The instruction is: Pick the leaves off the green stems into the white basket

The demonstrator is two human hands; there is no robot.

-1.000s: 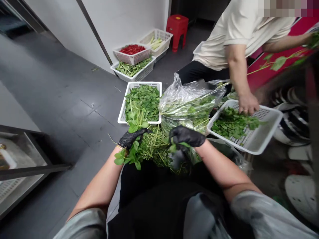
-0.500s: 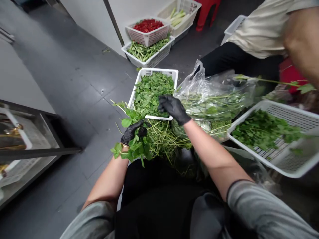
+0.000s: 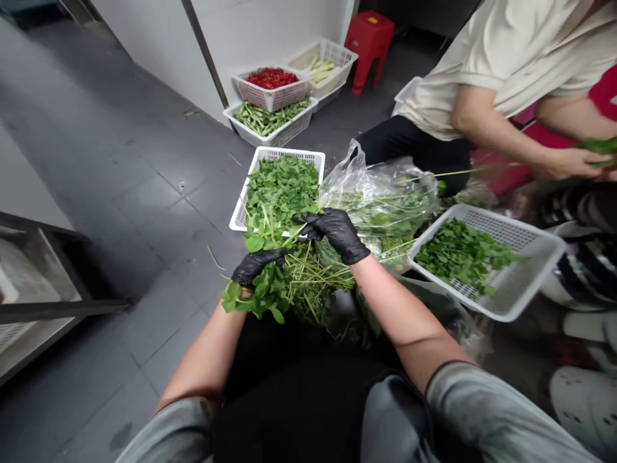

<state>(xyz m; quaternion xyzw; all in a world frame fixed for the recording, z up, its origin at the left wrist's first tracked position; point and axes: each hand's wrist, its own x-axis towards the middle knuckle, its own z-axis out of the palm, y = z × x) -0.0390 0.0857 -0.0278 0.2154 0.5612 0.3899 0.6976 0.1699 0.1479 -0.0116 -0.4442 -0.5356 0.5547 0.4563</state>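
My left hand [image 3: 258, 267], in a black glove, is closed around a bunch of leafy green stems [image 3: 270, 286] whose leaves hang over my wrist. My right hand [image 3: 335, 231], also black-gloved, pinches a green stem [image 3: 297, 236] at the near edge of a white basket. That white basket [image 3: 238, 215] holds a heap of picked green leaves [image 3: 282, 186]. Below my hands lies a pile of bare stalks [image 3: 321, 276]. A clear plastic bag [image 3: 357, 173] with more long-stemmed greens is just beyond my right hand.
Another white basket [image 3: 535, 276] with greens stands at right. A person in a cream shirt [image 3: 511, 58] sits at the upper right, hands on some greens. Baskets of red chillies [image 3: 271, 78], cut green vegetables [image 3: 270, 117] and pale stalks [image 3: 321, 69] stand by the wall near a red stool [image 3: 371, 45].
My right hand has come down from over the leaf basket toward my left hand and now pinches a stem. The view has swung right, bringing more of the other person into sight.
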